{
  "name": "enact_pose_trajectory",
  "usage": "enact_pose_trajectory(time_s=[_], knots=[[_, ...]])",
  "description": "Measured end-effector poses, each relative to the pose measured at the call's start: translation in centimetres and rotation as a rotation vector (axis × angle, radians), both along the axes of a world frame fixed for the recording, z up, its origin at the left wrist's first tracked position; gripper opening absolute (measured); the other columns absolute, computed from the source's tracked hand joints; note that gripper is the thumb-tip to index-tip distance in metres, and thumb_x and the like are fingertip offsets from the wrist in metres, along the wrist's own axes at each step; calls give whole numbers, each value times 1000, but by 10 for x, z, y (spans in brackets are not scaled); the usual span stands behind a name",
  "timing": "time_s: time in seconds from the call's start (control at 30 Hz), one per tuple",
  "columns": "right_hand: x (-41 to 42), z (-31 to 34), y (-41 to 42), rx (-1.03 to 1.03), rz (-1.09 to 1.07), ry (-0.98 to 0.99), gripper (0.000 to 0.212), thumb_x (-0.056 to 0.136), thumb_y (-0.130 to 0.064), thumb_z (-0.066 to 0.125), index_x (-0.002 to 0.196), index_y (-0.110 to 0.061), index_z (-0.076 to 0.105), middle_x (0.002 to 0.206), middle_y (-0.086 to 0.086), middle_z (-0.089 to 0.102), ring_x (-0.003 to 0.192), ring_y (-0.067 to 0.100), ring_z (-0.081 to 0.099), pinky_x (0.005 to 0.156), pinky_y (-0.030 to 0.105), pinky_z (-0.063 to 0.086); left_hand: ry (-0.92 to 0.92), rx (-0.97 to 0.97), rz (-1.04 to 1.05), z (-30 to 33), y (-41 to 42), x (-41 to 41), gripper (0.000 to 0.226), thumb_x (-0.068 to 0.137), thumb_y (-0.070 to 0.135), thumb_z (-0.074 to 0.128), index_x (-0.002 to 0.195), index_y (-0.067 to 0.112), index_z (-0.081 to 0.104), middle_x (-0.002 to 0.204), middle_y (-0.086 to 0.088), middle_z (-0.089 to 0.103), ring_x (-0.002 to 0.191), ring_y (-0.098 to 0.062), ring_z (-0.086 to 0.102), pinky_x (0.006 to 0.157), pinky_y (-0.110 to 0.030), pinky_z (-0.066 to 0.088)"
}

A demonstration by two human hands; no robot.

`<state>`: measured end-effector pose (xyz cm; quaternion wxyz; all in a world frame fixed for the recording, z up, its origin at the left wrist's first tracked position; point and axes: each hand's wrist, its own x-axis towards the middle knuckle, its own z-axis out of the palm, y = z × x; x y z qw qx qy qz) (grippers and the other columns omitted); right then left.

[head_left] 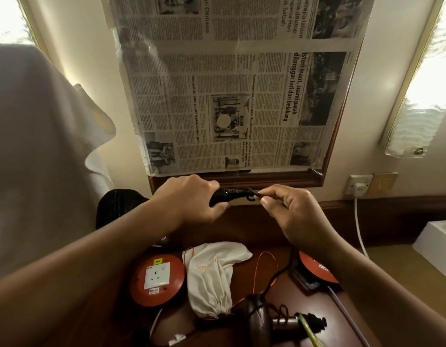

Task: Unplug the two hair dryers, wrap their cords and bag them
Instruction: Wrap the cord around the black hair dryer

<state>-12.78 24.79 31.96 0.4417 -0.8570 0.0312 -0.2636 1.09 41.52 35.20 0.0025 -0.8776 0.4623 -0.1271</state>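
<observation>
Left hand holds a firm grip on the hair dryer handle; right hand pinches its cord just beside.

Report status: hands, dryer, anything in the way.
Left hand grips black dryer handle; right hand fingers pinch its cord. Second dryer on desk, cord loose. White bag lies beside it. Nothing blocking.

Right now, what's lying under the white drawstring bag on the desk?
The white drawstring bag lies on the dark wooden desk, orange drawstring trailing beside it. Anything beneath the cloth is covered.
</observation>
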Motion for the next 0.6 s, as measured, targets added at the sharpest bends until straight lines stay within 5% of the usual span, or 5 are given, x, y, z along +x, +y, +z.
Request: enact_pose_trajectory(time_s=[0.3, 0.6], knots=[[-4, -38, 32, 440, 254, 134, 35, 99, -6, 41, 124, -30, 48, 64, 3, 52, 50, 13, 44, 46, 25, 40, 37, -147, 15, -7, 17, 11, 35, 87, 62, 46, 97, 29, 54, 70, 9, 56, 61, -8, 57, 56, -32, 55], [8, -40, 35, 537, 417, 258, 16, 99, -9, 42, 102, -5, 57, 70, 14, 58, 58, 28, 56, 56, 30, 51, 111, -209, -86, -8, 26, 5, 30, 87, 60, 49, 99, 33, 53, 74, 12, 56, 63, -6, 57, 57, -33, 55]])
